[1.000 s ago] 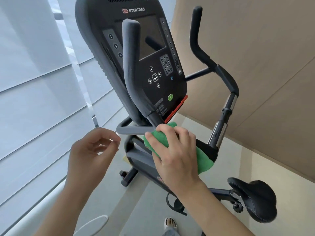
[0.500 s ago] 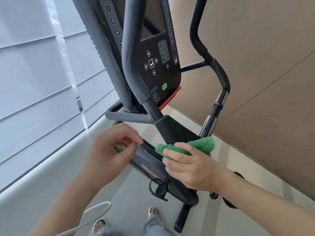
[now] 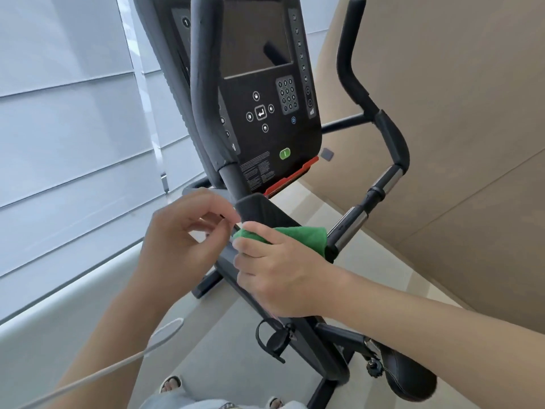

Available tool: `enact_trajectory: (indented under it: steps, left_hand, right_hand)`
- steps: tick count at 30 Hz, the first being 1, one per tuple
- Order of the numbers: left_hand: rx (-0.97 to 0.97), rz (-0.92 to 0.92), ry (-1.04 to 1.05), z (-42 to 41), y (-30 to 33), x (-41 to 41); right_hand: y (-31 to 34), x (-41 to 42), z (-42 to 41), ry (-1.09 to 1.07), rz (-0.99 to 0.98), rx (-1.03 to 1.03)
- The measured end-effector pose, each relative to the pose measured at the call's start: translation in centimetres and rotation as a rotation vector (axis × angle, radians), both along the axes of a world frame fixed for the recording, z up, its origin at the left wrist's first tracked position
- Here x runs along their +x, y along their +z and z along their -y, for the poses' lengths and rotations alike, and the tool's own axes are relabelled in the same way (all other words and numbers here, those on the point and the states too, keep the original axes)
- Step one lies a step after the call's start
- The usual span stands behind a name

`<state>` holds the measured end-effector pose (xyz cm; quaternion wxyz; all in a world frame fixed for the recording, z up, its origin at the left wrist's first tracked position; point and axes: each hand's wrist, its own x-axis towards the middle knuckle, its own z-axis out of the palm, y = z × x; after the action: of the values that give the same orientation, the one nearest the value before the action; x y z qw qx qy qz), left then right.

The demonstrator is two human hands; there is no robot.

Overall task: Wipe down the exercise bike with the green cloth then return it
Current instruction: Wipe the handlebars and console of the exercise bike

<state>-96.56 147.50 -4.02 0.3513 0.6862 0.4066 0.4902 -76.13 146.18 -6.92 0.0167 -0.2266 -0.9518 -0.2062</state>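
A black exercise bike (image 3: 265, 214) fills the middle, with its console (image 3: 265, 113) above and a dark saddle (image 3: 410, 376) at lower right. My right hand (image 3: 283, 270) grips a bunched green cloth (image 3: 303, 236) against the bike's sloping frame, just below the base of the handlebar post. My left hand (image 3: 182, 240) hovers beside it to the left, fingers loosely curled, holding nothing. The frame under my right hand is hidden.
White window blinds (image 3: 67, 128) and a low sill run along the left. A tan wall (image 3: 457, 113) closes the right side. A pedal (image 3: 274, 340) sticks out below my hands. A white cable (image 3: 118, 367) crosses the lower left. My sandalled feet (image 3: 171, 383) show at the bottom.
My right hand slid the cloth down the frame from under the console, then back up a little toward the post base. My left hand drifted right, closer to the frame.
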Motion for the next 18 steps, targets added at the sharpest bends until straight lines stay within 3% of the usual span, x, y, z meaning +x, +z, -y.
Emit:
enact_trajectory:
  steps: [4, 11, 18]
  left_hand:
    - [0.06, -0.064, -0.08, 1.8, -0.4, 3.5]
    - [-0.057, -0.101, -0.013, 3.3, -2.6, 5.6]
    - [-0.061, -0.091, 0.046, 3.4, -3.6, 6.9]
  right_hand:
    - [-0.8, 2.9, 0.7, 0.165, -0.043, -0.016]
    - [-1.4, 10.1, 0.6, 0.489, 0.126, 0.149]
    - [-1.2, 13.2, 0.2, 0.569, 0.164, 0.081]
